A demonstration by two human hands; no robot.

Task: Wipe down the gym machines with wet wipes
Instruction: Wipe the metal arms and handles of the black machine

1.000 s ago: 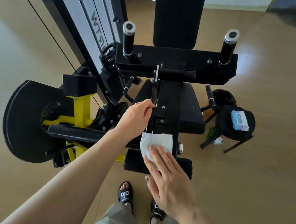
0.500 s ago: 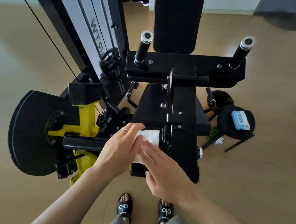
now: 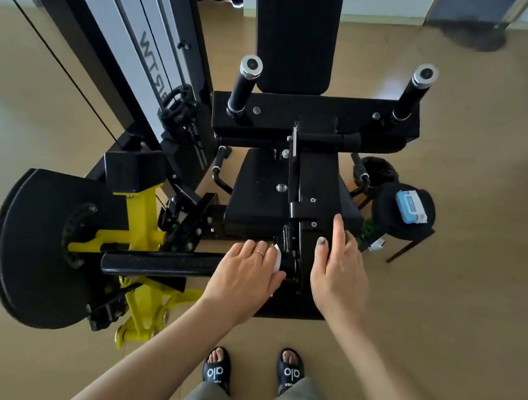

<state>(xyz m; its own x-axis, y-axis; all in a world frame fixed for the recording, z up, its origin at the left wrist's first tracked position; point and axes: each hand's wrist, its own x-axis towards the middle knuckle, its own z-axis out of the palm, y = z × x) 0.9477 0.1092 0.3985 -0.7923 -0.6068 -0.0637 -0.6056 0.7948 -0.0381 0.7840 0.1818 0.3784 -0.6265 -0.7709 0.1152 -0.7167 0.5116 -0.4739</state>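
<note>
We look down on a black gym machine (image 3: 266, 197) with yellow frame parts (image 3: 144, 220) on its left side. Our left hand (image 3: 247, 277) lies flat, palm down, over a white wet wipe (image 3: 277, 258), pressing it against the front of the machine where the horizontal black bar (image 3: 156, 263) meets the central upright bracket. Only a small corner of the wipe shows past the fingertips (the rest is hidden under the palm). The left grip is fingers extended and close together, pressing rather than pinching; a thin ring (image 3: 258, 252) sits on 1 finger.

Our right hand (image 3: 340, 268) rests on the right side of the same bracket, fingers spread and laid flat on the black metal, holding nothing. The 2 hands sit on either side of the bracket, near each other but apart.

Above the hands: the seat pad, then a crossbar with 2 capped black handles (image 3: 244, 85), then the upright back pad (image 3: 296, 32). A large black disc (image 3: 26, 241) stands at far left.

To the right, well apart from the hands, a round black stool (image 3: 383, 217) carries a blue pack of wipes (image 3: 412, 206).

At the bottom edge, 2 black sandals (image 3: 217, 371) on the wooden floor (image 3: 454, 315).
</note>
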